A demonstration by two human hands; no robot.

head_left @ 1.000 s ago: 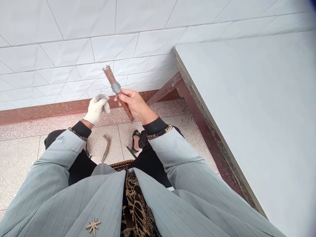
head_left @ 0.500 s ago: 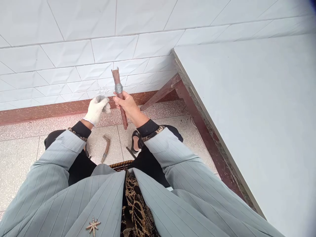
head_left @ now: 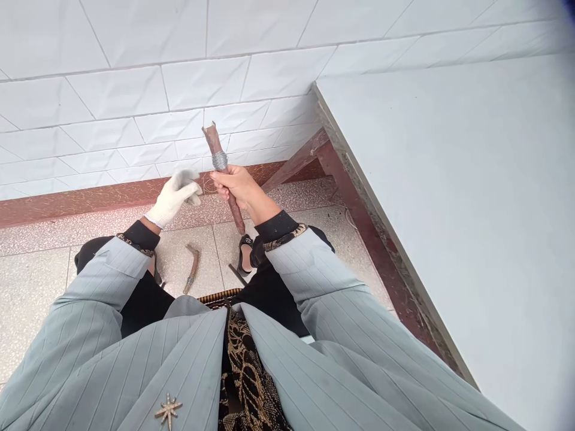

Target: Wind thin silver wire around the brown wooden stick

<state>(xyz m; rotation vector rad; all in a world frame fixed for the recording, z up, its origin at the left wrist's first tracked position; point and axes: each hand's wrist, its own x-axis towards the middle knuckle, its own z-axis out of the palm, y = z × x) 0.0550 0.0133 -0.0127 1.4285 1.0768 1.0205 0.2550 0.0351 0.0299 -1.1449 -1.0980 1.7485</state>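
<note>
My right hand (head_left: 240, 188) is closed round the lower half of a brown wooden stick (head_left: 236, 212), which tilts up and away from me. Its far end is split and ragged. Silver wire (head_left: 220, 160) is wound in a tight band round the stick just beyond my fingers. Left of it, my left hand (head_left: 173, 194), in a white knitted glove, is curled with the fingers slightly blurred. A thin loop of loose wire (head_left: 207, 185) shows between the two hands, and the gloved fingers pinch its end, though the grip itself is partly hidden.
A bent stick (head_left: 192, 268) lies on the speckled floor (head_left: 40, 293) between my feet, near a dark rod (head_left: 238, 275). To the right stands a table with a pale top (head_left: 449, 197) and dark red legs (head_left: 296, 158). A white tiled wall (head_left: 130, 90) rises in front.
The stick has tilted, its near end swinging right, and my right hand has shifted slightly right. Loose wire curls above the glove are now lower, between the hands.
</note>
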